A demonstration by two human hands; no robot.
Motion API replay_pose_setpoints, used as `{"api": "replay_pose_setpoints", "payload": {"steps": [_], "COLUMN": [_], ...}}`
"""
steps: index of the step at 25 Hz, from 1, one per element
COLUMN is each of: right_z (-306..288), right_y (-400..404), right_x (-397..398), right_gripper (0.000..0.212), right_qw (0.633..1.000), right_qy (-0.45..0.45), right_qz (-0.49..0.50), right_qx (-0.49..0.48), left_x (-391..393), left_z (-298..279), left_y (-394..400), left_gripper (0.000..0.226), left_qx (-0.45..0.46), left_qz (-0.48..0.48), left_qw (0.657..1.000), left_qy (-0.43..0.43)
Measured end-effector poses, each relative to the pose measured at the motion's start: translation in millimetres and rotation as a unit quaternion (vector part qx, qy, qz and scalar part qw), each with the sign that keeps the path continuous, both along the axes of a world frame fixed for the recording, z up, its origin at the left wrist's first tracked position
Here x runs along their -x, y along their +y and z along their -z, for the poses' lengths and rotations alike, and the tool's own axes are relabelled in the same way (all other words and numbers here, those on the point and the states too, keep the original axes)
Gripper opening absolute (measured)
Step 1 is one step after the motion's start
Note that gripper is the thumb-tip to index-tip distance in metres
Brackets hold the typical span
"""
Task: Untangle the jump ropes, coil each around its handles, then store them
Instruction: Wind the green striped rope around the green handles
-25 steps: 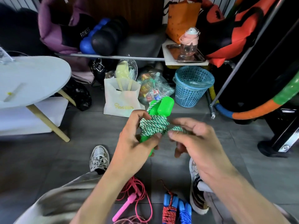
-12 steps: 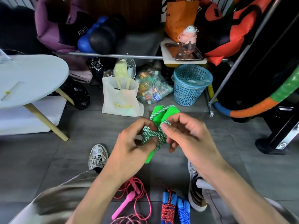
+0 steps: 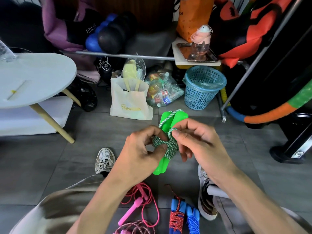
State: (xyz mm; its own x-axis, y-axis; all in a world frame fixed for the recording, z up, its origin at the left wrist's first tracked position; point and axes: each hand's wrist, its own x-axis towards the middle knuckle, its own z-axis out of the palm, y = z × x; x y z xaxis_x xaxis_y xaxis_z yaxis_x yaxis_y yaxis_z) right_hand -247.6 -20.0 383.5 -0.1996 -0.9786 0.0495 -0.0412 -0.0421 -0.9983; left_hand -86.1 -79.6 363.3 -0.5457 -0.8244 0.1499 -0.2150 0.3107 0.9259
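Sitting on grey floor (image 3: 50, 157) w/ clutter along the far side: white counter (image 3: 33, 81) far left, cream tote bag (image 3: 130, 105) and blue basket (image 3: 202, 88) straight ahead. Near me on the floor: pink rope (image 3: 143, 200) loose and not coiled yet, and the blue-handled rope (image 3: 182, 215) just right of it, already wound w/ red cord.

Job in hand is the green rope (image 3: 170, 146), held up mid-scene above the floor, both green handles (image 3: 168, 119) side by side, cord wrapped round their middle. My left hand (image 3: 143, 154) is clenched round the bundle, thumb pressing the wraps flat. My right hand (image 3: 197, 142) pinches the last loop of cord b/w thumb and index, near the far end of the handles.

Looks like I'm at the finish of the coil, approx. one tuck left. To do it well: keep left thumb hard on the wraps so nothing slackens, pull the loop snug w/ right fingers, then feed the tail under a tight turn, not over it. Don't let the handles splay or the wraps slide toward the near ends. Check it holds before setting it down; pink next.
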Motion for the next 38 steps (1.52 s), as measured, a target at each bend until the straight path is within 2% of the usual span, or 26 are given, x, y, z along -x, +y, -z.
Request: {"api": "replay_pose_setpoints", "payload": {"steps": [3, 6, 11, 15, 19, 22, 28, 31, 34, 38], "right_z": [3, 6, 15, 17, 16, 15, 5, 0, -1, -1], "right_y": [0, 0, 0, -1, 2, 2, 0, 0, 0, 3], "right_x": [-1, -6, -14, -19, -21, -15, -6, -8, -5, -7], "right_gripper": [0.010, 0.011, 0.009, 0.011, 0.025, 0.024, 0.015, 0.017, 0.010, 0.025], "right_qw": [0.999, 0.997, 0.987, 0.951, 0.927, 0.908, 0.932, 0.972, 0.972, 0.963], "right_qy": [0.034, 0.078, 0.119, 0.239, 0.312, 0.362, 0.317, 0.200, 0.207, 0.245], "right_qz": [-0.022, 0.007, 0.095, 0.151, 0.117, 0.118, 0.128, 0.106, 0.073, 0.022], "right_qx": [-0.012, -0.005, 0.059, 0.123, 0.170, 0.173, 0.116, 0.068, 0.089, 0.106], "left_x": [-3, -1, 3, 5, 2, 1, 0, -2, -3, -2], "left_z": [2, 0, -2, -4, -10, -9, -10, -11, -12, -9], "left_y": [1, 7, 10, 8, 1, -1, 0, 3, 6, 6], "left_gripper": [0.009, 0.010, 0.016, 0.012, 0.014, 0.011, 0.012, 0.012, 0.012, 0.009], "left_qx": [0.043, 0.098, 0.131, 0.147, 0.160, 0.162, 0.147, 0.204, 0.249, 0.263], "left_qz": [-0.011, -0.026, -0.045, -0.057, -0.076, -0.072, -0.061, -0.056, -0.056, -0.083], "left_qw": [0.997, 0.988, 0.987, 0.986, 0.984, 0.984, 0.987, 0.976, 0.965, 0.961], "left_qy": [-0.065, -0.116, -0.081, -0.045, -0.011, -0.005, -0.001, -0.051, -0.060, -0.024]}}
